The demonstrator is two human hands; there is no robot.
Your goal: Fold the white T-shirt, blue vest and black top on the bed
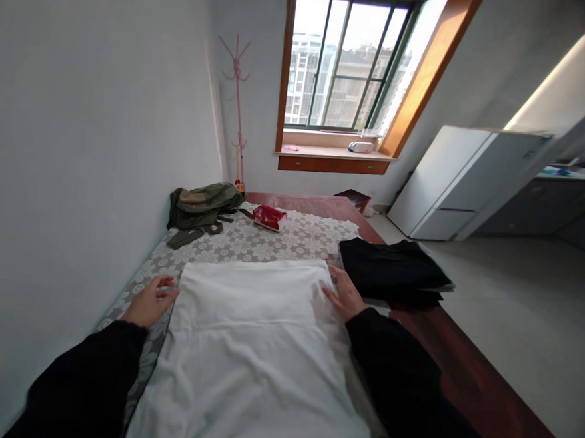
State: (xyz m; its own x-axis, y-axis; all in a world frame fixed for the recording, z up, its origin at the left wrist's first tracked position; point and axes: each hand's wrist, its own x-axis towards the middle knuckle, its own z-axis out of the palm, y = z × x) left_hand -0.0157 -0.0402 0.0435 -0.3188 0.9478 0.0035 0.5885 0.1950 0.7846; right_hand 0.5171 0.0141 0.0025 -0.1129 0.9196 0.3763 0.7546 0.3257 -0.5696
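A white cloth garment lies spread on the table, its far part folded over in a flat band with a crease across it. My left hand is at the far left corner of the cloth, fingers apart and curved, with nothing seen between them. On the opposite side, my right hand rests at the far right edge, its fingers spread over the white fabric. Just right of that hand sits a stack of folded black clothes.
A green backpack lies against the wall at the far left, beside a red packet. The patterned tablecloth covers part of the dark red table. Beyond stand a pink coat rack and a white refrigerator.
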